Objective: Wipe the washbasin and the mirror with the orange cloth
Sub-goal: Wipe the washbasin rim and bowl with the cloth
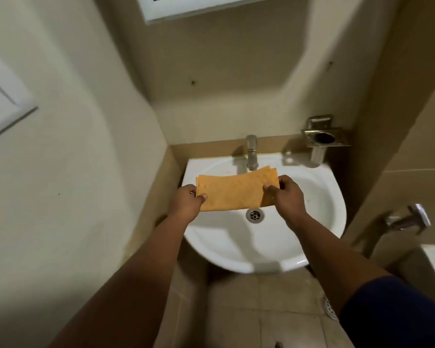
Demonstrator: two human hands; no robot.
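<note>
Judging from the frame, no wiping is yet begun — the orange cloth (236, 190) is held folded flat above the washbasin (319, 237), clear of its bowl, and the mirror (186, 7) at twelve o'clock is barely in view. At nine o'clock of the cloth, its edge is pinched by the left hand (187, 205), thumb on top. At three o'clock, the other edge is pinched by the right hand (286, 197), fingers curled round it. Both forearms are stretched forward — the basin and the mirror are both left to be wiped.
</note>
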